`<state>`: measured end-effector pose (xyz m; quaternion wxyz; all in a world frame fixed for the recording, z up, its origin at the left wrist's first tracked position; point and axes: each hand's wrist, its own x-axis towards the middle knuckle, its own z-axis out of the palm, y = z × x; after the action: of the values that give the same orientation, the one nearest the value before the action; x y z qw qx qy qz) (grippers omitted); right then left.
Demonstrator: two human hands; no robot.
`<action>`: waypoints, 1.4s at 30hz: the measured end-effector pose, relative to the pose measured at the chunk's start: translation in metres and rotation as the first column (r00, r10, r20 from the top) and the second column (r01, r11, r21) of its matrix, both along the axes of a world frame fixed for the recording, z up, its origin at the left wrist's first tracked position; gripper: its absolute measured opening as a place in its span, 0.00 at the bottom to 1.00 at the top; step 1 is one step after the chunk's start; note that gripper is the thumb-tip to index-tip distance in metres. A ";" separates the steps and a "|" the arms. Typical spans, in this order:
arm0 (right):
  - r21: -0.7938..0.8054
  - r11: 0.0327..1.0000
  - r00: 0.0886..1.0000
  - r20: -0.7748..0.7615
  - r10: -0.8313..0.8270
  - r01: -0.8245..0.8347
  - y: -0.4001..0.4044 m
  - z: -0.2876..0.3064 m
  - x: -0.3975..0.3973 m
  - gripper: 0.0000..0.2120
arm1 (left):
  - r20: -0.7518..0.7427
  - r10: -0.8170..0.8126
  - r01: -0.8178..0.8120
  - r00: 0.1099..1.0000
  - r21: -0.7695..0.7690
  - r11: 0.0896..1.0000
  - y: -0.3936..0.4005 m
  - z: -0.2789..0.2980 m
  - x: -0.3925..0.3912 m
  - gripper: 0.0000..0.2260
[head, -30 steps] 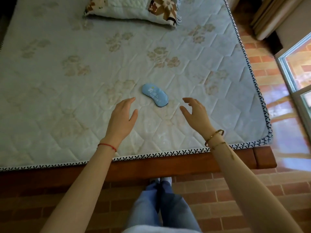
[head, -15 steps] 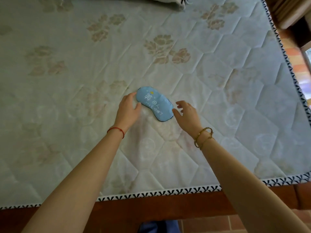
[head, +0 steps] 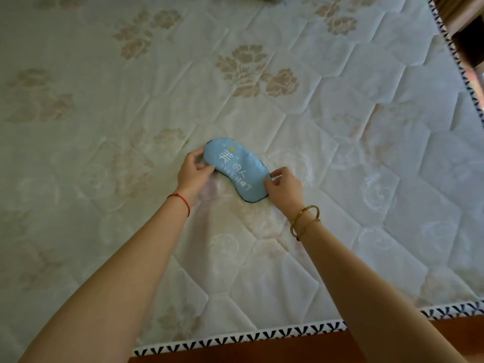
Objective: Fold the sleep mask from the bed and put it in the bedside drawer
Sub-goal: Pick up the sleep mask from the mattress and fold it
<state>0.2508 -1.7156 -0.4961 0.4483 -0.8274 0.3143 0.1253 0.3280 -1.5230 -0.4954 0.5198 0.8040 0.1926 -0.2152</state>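
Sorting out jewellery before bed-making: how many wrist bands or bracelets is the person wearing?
3: a red string bracelet on the left wrist, and two gold bangles close together on the right wrist. The undersides of both wrists are hidden.

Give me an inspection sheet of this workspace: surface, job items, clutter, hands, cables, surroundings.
Surface: quilted mattress with a floral print and black-and-white edge trim; wooden bed frame along the near edge.
Job's things: blue sleep mask lies flat and unfolded, printed side up; the bedside drawer is not in view.
Clutter: nothing seen.
Hands: left hand pinches the mask's far-left end; right hand pinches its near-right end.
Cables: nothing seen.
Surroundings: a strip of dark wooden furniture at the upper right; a red cord on the left wrist, gold bangles on the right.
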 end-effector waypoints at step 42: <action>0.153 0.949 0.958 -0.126 -0.257 0.275 0.020 0.024 -0.173 0.07 | 0.166 -0.529 0.411 0.832 0.457 0.789 0.005 0.027 -0.253 0.24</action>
<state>0.0777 -1.6959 -0.4718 0.5126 -0.7285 0.4345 0.1331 0.0753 -1.5184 -0.4686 0.2943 0.9378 -0.0527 -0.1765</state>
